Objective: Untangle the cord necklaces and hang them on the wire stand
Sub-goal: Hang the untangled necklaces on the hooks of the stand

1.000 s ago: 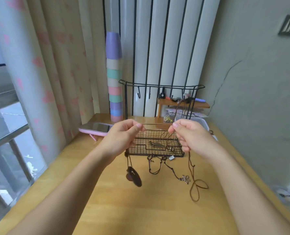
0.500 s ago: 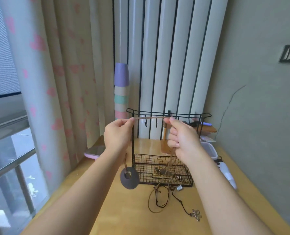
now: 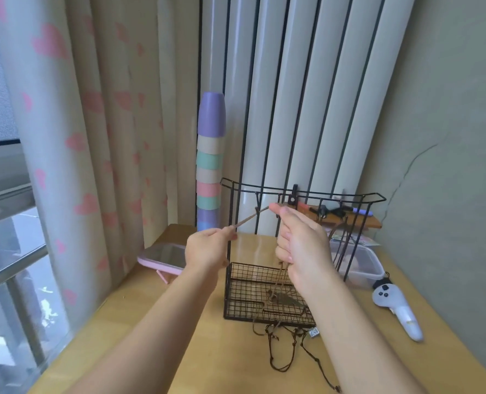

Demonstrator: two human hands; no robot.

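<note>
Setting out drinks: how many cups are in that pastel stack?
8 visible, all nested in one stack of cups beside the curtain: purple on top, then beige, mint, beige, pink, mint, purple, blue. Lower ones may be hidden.

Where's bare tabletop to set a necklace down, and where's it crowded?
Free: wooden table left of the black wire stand, bordered by the pink-framed tablet and the left forearm; the strip between the right forearm and the white controller. Crowded: dark cord necklaces tangled before the stand, clear plastic box behind its right end.
</note>
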